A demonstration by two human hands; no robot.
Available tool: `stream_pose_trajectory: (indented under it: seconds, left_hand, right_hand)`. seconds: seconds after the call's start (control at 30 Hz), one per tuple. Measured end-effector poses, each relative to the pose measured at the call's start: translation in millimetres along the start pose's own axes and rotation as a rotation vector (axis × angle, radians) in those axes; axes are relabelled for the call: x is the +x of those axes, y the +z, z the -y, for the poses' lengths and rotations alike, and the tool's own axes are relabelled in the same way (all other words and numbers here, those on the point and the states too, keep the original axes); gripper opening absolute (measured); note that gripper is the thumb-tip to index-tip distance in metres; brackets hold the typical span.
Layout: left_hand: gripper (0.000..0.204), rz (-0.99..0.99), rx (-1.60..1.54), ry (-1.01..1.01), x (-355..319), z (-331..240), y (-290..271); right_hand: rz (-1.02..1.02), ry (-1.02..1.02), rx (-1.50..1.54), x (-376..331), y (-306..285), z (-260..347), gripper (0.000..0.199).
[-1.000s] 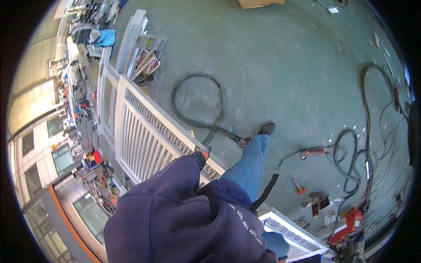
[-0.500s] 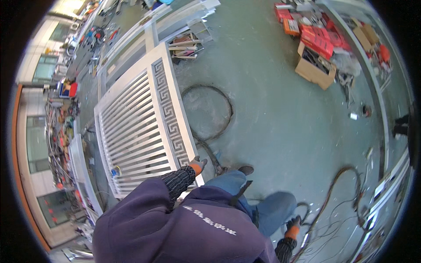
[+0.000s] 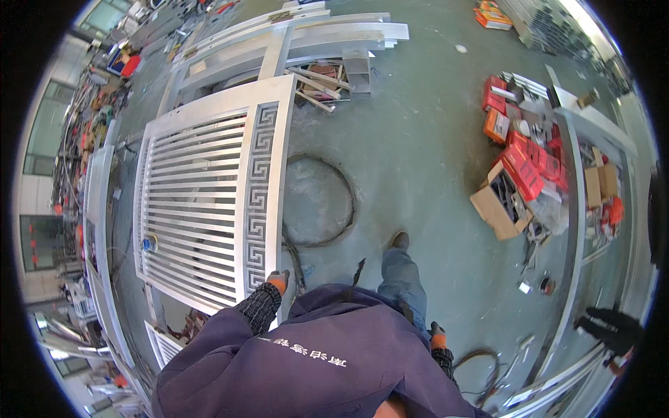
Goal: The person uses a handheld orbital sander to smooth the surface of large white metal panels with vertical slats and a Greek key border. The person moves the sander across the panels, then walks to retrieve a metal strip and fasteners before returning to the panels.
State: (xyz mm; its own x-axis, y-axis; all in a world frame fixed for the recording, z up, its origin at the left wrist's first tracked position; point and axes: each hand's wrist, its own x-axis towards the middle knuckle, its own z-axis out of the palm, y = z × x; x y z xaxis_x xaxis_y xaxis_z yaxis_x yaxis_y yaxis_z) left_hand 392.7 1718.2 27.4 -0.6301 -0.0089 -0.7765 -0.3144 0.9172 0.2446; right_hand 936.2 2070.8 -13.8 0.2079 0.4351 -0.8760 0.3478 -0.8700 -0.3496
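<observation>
My left hand, in a grey and orange glove, is at the right edge of a white slatted gate panel, near its lower right end. Its fingers look stretched out along the edge; whether they press on it I cannot tell. A Greek-key strip runs down that side of the panel. A small blue and yellow roll sits on the slats at the left. My right hand, gloved the same way, hangs beside my right leg with its fingers apart and nothing visible in it.
A dark cable lies coiled on the green floor right of the panel. White metal bars and wood offcuts lie beyond it. Red boxes and an opened carton stand at the right. Another person is at the right rim.
My view has turned, and the panel now stands straighter in it. My right hand appears closer to my body, and one foot shows farther forward. My left hand has stayed by the panel's edge.
</observation>
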Motion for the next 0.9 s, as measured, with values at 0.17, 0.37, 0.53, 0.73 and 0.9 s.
stream_pose_trajectory:
  seconds: [0.17,0.37,0.53,0.73,0.9]
  left_hand:
    - [0.051,0.024,-0.399,-0.039,-5,-107,16]
    - [0.044,-0.145,-0.786,0.237,33,-244,39]
    - [0.044,-0.106,-1.01,0.184,81,-384,10]
    - [0.047,-0.104,-0.795,0.136,212,-511,-27]
    - [0.041,-0.144,-0.489,0.131,241,-541,5]
  right_hand:
    - [0.008,0.063,-0.274,33,8,202,0.032]
    - [0.208,-0.419,-0.871,153,172,477,0.035]
    - [0.35,-0.598,-1.025,103,446,640,0.04]
    - [0.558,-0.568,-1.359,122,736,684,0.051]
    - [0.634,-0.827,-2.084,202,958,684,0.072]
